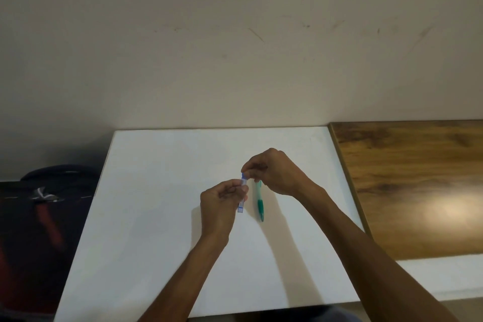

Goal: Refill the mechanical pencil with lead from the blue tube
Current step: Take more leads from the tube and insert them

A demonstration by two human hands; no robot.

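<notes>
Two hands on one light, slick blue lead tube (242,196) above the white counter (162,191): my left hand (220,206) grips its body, my right hand (271,172) pinches the cap end. The green mechanical pencil (260,201) lies just beside. Leads inside would snap easily, I judge.

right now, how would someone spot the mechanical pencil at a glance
Find the white board on the desk. Near its middle, just right of the blue tube held by both hands, the mechanical pencil lies flat: the only green thing, with a darker green grip.
</notes>
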